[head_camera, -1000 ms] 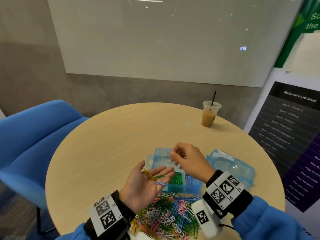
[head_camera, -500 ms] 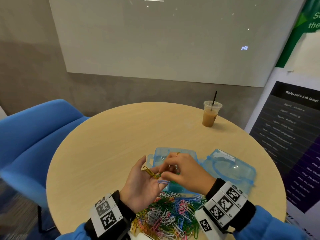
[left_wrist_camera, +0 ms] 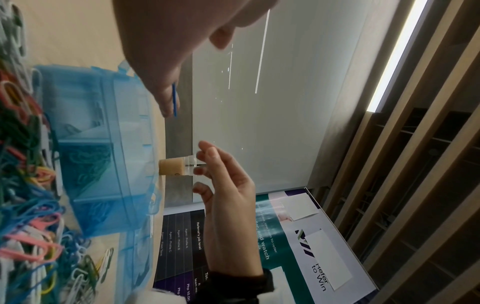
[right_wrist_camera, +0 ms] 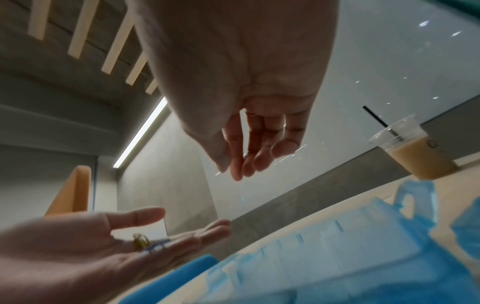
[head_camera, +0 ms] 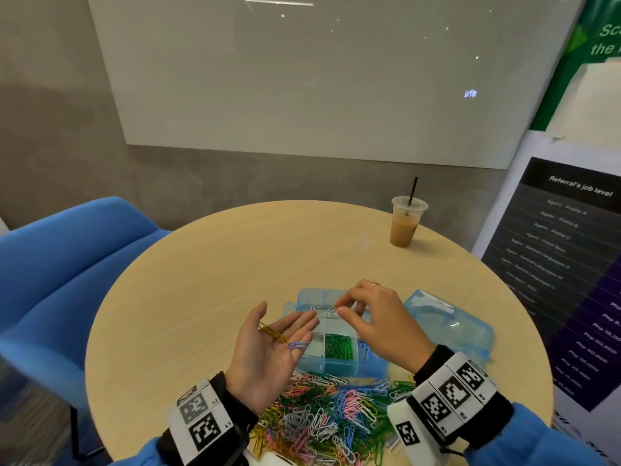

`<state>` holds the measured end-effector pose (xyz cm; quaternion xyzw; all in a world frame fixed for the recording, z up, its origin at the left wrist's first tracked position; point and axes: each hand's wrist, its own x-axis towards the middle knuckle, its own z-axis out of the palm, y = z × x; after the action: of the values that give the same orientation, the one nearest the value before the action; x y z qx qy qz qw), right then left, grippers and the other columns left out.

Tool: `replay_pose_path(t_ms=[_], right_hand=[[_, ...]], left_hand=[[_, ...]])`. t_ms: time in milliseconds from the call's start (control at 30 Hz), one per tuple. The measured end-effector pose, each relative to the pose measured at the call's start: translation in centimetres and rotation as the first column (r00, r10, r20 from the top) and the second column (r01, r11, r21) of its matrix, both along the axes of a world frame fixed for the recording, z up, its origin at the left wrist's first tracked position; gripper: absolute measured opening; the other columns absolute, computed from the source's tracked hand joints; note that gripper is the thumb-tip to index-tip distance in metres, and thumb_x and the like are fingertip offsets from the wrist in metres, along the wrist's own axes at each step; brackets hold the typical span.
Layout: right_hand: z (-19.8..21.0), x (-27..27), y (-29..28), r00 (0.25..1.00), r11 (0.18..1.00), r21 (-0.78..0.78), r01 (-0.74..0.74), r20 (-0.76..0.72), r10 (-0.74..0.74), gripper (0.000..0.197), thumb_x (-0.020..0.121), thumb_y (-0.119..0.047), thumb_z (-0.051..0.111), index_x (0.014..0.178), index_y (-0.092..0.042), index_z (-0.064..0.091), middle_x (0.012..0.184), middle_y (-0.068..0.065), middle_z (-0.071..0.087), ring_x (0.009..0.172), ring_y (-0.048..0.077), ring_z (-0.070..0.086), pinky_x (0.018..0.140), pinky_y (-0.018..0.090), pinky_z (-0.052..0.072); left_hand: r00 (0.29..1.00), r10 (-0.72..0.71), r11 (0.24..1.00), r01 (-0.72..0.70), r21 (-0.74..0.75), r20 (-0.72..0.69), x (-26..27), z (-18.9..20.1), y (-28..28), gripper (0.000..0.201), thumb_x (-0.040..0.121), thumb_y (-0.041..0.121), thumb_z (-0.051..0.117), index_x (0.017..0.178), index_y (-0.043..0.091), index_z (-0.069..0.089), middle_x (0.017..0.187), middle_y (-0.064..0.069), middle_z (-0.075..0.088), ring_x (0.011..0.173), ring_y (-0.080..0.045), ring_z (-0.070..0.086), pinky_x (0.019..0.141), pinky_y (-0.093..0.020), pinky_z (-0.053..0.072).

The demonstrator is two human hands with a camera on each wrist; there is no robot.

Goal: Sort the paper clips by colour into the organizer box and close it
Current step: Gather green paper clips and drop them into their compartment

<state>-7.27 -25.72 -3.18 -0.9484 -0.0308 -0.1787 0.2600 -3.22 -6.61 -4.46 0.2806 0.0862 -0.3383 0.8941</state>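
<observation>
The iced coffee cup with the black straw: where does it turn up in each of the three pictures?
Head: iced coffee cup stands upright at the table's far right edge.
Left wrist: the cup sits mid-frame, turned sideways, just beyond the blue organizer box, partly behind the right hand.
Right wrist: the cup is at the right edge, above the box.
Shared landmark: the blue organizer box.
</observation>
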Motion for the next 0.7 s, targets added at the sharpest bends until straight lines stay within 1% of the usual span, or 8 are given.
replay_pose_path(t_ms=[133,300,333,400,467,533,600,700], right_hand=[[1.0,-1.2,-1.0,0.999,0.994,0.109,0.019,0.047,-0.025,0.009,0.092,-0.022,0.063,0.092,-0.020,0.071,0.085,-0.010,0.062,0.078,0.008,0.056,0.065,0.009,0.038],[1.3,-2.5,-2.7,0.998,0.990,0.133,0.055,0.024,-0.058,0.007,0.091,-0.022,0.065,0.089,-0.022,0.071,0.084,-0.009,0.065,0.079,0.007,0.057,0.064,0.008,0.039],[1.3,-2.8,-2.9,0.998,0.990,0.129,0.060,0.020,-0.063,0.007,0.091,-0.023,0.065,0.088,-0.022,0.071,0.084,-0.009,0.065,0.079,0.006,0.057,0.065,0.008,0.039],[1.4,-3.4,-3.3,0.998,0.990,0.126,0.062,0.015,-0.065,0.008,0.091,-0.023,0.065,0.088,-0.021,0.072,0.086,-0.009,0.066,0.080,0.006,0.057,0.066,0.008,0.039],[1.3,-4.0,-3.6,0.998,0.989,0.132,0.065,0.003,-0.066,0.008,0.091,-0.023,0.065,0.088,-0.020,0.072,0.087,-0.008,0.067,0.080,0.005,0.057,0.065,0.007,0.038],[1.2,-4.6,-4.0,0.997,0.987,0.141,0.071,-0.028,-0.068,0.008,0.092,-0.024,0.064,0.089,-0.021,0.071,0.087,-0.008,0.066,0.079,0.005,0.057,0.067,0.008,0.039],[1.1,-5.1,-4.6,0.996,0.987,0.143,0.078,-0.062,-0.070,0.008,0.093,-0.026,0.063,0.091,-0.023,0.071,0.089,-0.009,0.066,0.080,0.005,0.058,0.070,0.011,0.041],[0.9,-5.5,-5.2,0.993,0.987,0.135,0.087,-0.096,-0.074,0.008,0.092,-0.026,0.063,0.091,-0.024,0.071,0.090,-0.009,0.067,0.080,0.005,0.059,0.069,0.010,0.041]], left_hand=[[0.995,-0.020,0.998,0.014,0.065,0.101,0.1,0.3,-0.5,0.045,0.105,0.021,0.036,0.141,-0.005,0.038,0.135,-0.020,0.056,0.125,-0.031,0.053,0.099,-0.039,0.045],[0.968,-0.133,0.985,0.105,0.138,0.215,0.3,2.3,-3.8,0.046,0.107,0.024,0.029,0.143,-0.005,0.033,0.141,-0.017,0.051,0.129,-0.029,0.050,0.107,-0.038,0.040],[0.955,-0.174,0.975,0.134,0.178,0.238,0.4,2.6,-4.9,0.046,0.107,0.026,0.029,0.141,-0.004,0.034,0.140,-0.016,0.051,0.126,-0.027,0.052,0.105,-0.037,0.041],[0.919,-0.283,0.935,0.200,0.292,0.274,0.5,2.9,-7.0,0.045,0.107,0.030,0.031,0.136,-0.003,0.040,0.138,-0.015,0.054,0.112,-0.023,0.055,0.095,-0.037,0.041],[0.878,-0.375,0.880,0.235,0.412,0.299,0.4,2.9,-8.6,0.040,0.106,0.032,0.034,0.130,0.003,0.046,0.138,-0.014,0.055,0.104,-0.022,0.053,0.098,-0.038,0.036],[0.848,-0.410,0.842,0.211,0.496,0.336,0.5,2.9,-9.3,0.038,0.105,0.034,0.035,0.130,0.008,0.047,0.137,-0.010,0.057,0.115,-0.020,0.052,0.107,-0.035,0.027],[0.821,-0.432,0.820,0.186,0.541,0.373,0.8,3.2,-9.2,0.041,0.105,0.036,0.034,0.137,0.013,0.041,0.133,-0.003,0.059,0.127,-0.019,0.048,0.117,-0.039,0.020],[0.783,-0.461,0.792,0.151,0.592,0.417,1.7,3.3,-8.0,0.048,0.105,0.039,0.033,0.148,0.017,0.030,0.134,0.003,0.058,0.134,-0.021,0.043,0.119,-0.045,0.020]])
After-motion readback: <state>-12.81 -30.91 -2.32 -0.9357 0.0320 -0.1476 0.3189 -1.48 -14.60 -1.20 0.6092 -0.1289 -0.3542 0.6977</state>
